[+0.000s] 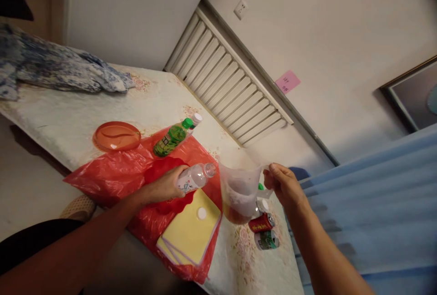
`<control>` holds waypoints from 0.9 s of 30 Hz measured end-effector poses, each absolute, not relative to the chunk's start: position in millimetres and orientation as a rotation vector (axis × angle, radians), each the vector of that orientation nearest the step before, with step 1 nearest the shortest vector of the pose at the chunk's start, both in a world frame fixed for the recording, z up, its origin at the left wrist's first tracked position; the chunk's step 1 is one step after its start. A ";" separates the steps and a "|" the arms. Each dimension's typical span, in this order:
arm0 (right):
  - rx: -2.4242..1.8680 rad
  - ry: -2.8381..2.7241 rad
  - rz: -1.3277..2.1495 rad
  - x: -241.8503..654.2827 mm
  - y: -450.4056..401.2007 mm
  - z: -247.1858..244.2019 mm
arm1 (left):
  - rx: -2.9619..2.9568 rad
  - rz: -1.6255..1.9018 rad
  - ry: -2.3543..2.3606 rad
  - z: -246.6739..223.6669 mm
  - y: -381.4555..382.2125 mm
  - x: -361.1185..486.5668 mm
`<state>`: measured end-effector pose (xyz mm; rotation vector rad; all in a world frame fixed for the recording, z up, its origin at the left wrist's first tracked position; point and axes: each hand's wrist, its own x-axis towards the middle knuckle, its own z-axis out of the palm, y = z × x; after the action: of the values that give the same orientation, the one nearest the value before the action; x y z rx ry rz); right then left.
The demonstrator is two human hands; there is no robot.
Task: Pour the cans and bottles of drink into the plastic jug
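Note:
My left hand is closed around a clear plastic bottle with a pale printed label. The bottle has no cap on it and leans with its open mouth towards the jug. A clear measuring jug with some brown liquid in the bottom hangs by its handle from my right hand. Beneath my left hand is a red scalloped bowl, partly hidden by it. On the folded yellow cloths close by lies a white bottle cap.
A red plastic sheet covers part of the floral table. Behind stand a green drink bottle and a white-capped bottle. An orange lid lies left. Right of the jug are a red can and a green can.

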<state>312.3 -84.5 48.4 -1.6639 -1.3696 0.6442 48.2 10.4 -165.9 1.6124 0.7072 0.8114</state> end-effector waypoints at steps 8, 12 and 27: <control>-1.527 -1.156 0.693 307.4 -50.4 28.2 | 1.575 0.765 0.675 -172.5 10.2 51.9; -1.419 -0.949 0.691 302.3 -21.9 7.0 | 1.552 0.742 0.650 -173.1 10.3 51.6; -1.129 -0.742 0.796 273.8 6.5 -38.5 | 1.385 0.593 0.368 -170.3 4.7 38.1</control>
<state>273.8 6.5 -38.5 -1.1286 -0.7423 0.7962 38.1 4.7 -170.3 1.3848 0.3678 0.5930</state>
